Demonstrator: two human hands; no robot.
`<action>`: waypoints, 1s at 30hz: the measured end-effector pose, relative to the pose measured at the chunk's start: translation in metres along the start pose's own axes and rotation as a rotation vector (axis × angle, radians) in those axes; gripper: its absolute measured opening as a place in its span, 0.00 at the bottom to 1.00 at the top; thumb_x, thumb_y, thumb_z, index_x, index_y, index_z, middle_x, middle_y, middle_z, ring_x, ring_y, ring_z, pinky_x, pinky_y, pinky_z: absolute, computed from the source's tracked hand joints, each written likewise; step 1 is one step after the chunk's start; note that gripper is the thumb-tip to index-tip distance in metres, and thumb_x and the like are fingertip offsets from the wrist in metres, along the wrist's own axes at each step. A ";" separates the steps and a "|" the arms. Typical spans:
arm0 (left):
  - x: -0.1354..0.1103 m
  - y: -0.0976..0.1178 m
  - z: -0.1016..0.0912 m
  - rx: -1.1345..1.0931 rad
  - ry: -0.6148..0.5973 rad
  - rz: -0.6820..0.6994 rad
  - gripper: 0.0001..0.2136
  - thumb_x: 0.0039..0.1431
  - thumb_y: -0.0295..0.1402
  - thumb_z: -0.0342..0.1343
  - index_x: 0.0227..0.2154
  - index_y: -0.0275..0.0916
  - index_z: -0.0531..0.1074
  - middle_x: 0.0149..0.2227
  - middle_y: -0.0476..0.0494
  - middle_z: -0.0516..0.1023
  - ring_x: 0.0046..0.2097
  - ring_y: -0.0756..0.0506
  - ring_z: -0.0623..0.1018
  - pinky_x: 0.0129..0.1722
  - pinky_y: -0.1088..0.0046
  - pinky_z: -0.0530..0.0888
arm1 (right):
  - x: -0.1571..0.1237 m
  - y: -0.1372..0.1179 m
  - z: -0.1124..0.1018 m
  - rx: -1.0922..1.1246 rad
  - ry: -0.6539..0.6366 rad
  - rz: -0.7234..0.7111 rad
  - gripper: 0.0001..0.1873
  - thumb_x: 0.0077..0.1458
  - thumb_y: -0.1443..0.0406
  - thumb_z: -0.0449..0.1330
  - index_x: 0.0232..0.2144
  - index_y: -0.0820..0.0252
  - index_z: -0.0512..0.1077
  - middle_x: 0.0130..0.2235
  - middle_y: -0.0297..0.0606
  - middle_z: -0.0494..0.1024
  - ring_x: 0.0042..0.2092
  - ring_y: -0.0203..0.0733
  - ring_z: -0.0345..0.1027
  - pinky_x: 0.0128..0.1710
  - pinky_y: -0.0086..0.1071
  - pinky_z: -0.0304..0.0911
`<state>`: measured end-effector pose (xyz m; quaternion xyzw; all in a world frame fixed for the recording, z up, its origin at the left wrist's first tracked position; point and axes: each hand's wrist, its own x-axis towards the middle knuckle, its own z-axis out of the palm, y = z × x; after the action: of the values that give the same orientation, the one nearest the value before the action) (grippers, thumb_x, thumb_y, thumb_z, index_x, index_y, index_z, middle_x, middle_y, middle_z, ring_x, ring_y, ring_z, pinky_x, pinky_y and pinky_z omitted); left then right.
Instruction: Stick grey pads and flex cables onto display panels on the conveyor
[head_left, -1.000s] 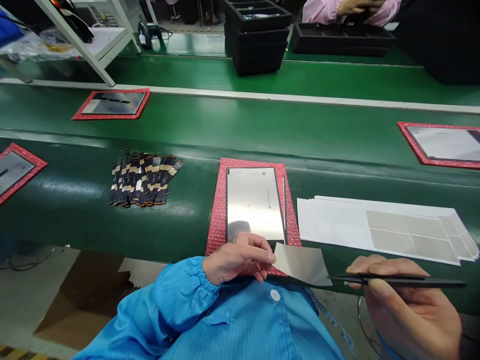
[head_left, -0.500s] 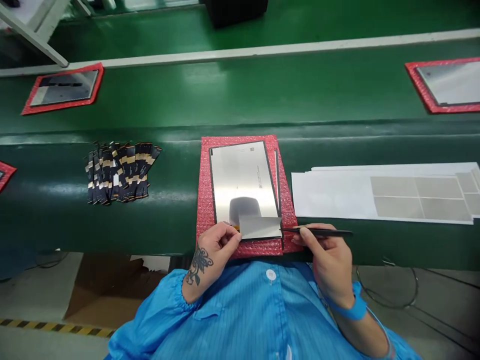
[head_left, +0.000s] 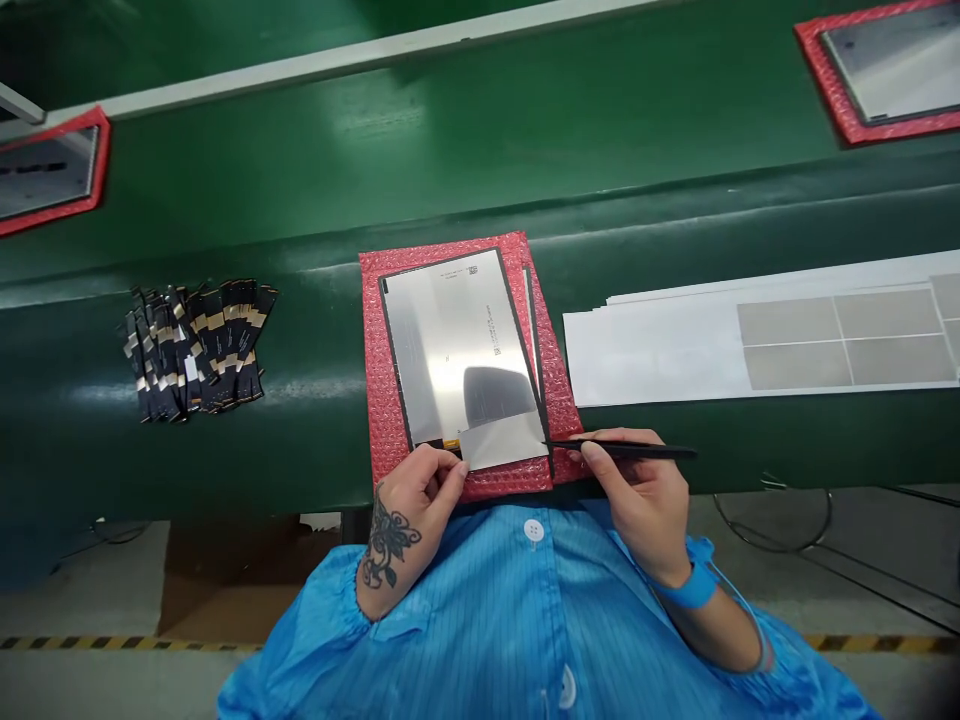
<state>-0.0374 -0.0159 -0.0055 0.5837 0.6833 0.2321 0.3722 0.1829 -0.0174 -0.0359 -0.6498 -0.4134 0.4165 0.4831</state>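
In front of me a silver-backed display panel (head_left: pixel 442 340) lies on a red bubble-wrap sheet (head_left: pixel 382 430). A grey rectangular sticker (head_left: pixel 504 442) is over the panel's near right end. My left hand (head_left: pixel 420 500) is closed, thumb and forefinger pinching the sticker's left corner. My right hand (head_left: pixel 637 500) is closed round black tweezers (head_left: pixel 637 450), whose tips meet the sticker's right edge. A small orange-and-black flex strip (head_left: pixel 450 443) shows left of the sticker, partly hidden by my left hand.
A pile of black flex cables (head_left: pixel 195 350) lies on the left of the green bench. White backing sheets (head_left: pixel 652 350) with grey stickers (head_left: pixel 795 320) lie to the right. Farther back are another wrapped panel (head_left: pixel 52 170) at left and a panel (head_left: pixel 900 60) at right.
The view has shifted, so the bench things appear lower-left or higher. The sticker now lies slightly more tilted over the panel's near end. Both hands keep their hold.
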 end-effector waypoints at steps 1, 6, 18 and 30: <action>0.000 0.001 0.000 0.007 0.000 -0.004 0.11 0.59 0.36 0.55 0.23 0.40 0.74 0.20 0.53 0.68 0.21 0.53 0.65 0.23 0.77 0.64 | 0.000 0.001 0.000 -0.005 -0.002 -0.010 0.16 0.55 0.51 0.69 0.33 0.57 0.75 0.33 0.38 0.82 0.34 0.43 0.79 0.34 0.34 0.78; 0.001 0.003 0.000 0.034 0.000 -0.007 0.11 0.59 0.36 0.54 0.23 0.41 0.73 0.19 0.53 0.67 0.21 0.52 0.64 0.23 0.77 0.65 | 0.000 0.000 -0.002 -0.006 -0.020 -0.032 0.11 0.57 0.55 0.68 0.34 0.55 0.75 0.34 0.38 0.82 0.36 0.43 0.79 0.35 0.34 0.78; 0.001 0.003 0.001 0.044 -0.004 -0.023 0.11 0.60 0.36 0.54 0.23 0.41 0.73 0.20 0.53 0.68 0.21 0.52 0.64 0.24 0.77 0.65 | 0.000 -0.002 -0.002 -0.026 -0.019 -0.020 0.11 0.56 0.55 0.67 0.34 0.55 0.75 0.33 0.37 0.82 0.35 0.43 0.79 0.35 0.35 0.78; -0.002 0.006 0.000 0.078 -0.032 -0.038 0.11 0.63 0.36 0.52 0.25 0.41 0.73 0.24 0.50 0.72 0.24 0.50 0.66 0.27 0.74 0.68 | 0.000 -0.002 -0.003 -0.066 -0.006 -0.013 0.12 0.55 0.52 0.68 0.34 0.52 0.76 0.34 0.37 0.81 0.35 0.45 0.78 0.36 0.36 0.78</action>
<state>-0.0330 -0.0166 -0.0005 0.5883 0.6967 0.1887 0.3644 0.1857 -0.0182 -0.0337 -0.6615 -0.4325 0.4013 0.4629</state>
